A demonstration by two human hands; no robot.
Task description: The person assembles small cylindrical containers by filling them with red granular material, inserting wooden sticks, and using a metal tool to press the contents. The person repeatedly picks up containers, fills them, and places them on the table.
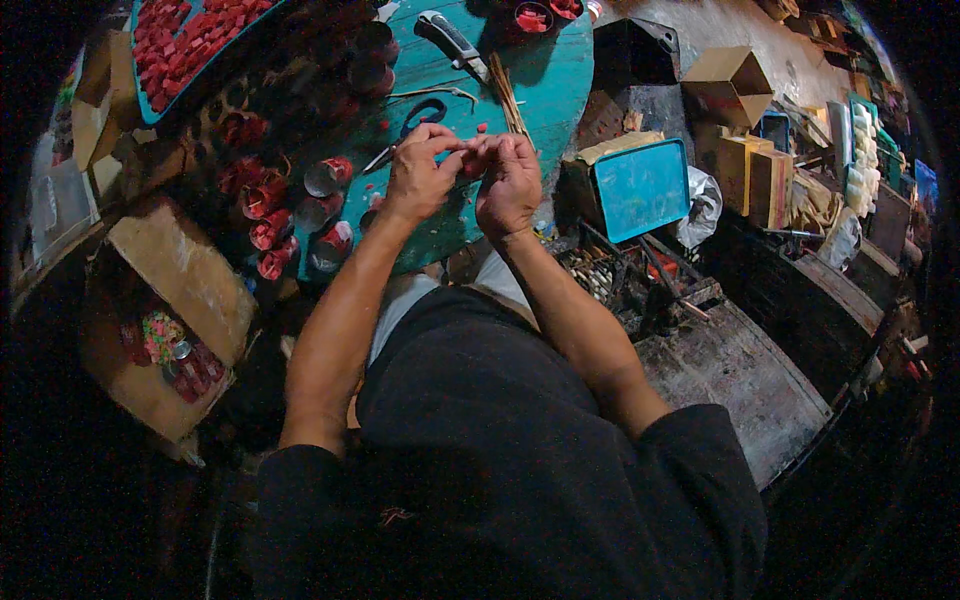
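Over the teal round table (pixel 555 75), my two hands meet with pinched fingertips. A small red piece (pixel 471 168) shows between them, mostly covered by fingers, so its exact kind is unclear. My left hand (pixel 420 178) is closed, thumb against forefinger. My right hand (pixel 511 190) is closed too, its fingers curled in. Just beyond the left hand lie dark-handled scissors (pixel 424 114), their blades pointing toward me. A thin bent metal tool (pixel 437 93) rests past them. Beyond my right hand is a bundle of thin sticks (pixel 506 92). Farther off lies a grey-and-black-handled tool (pixel 448 40).
Several red-filled cups (pixel 265 195) cluster left of the table. A blue-edged tray of red pieces (pixel 195 50) is at far left, above an open cardboard box (pixel 185 265). On the right stand a blue tray (pixel 642 188), cardboard boxes (pixel 728 88) and a worn board (pixel 735 385).
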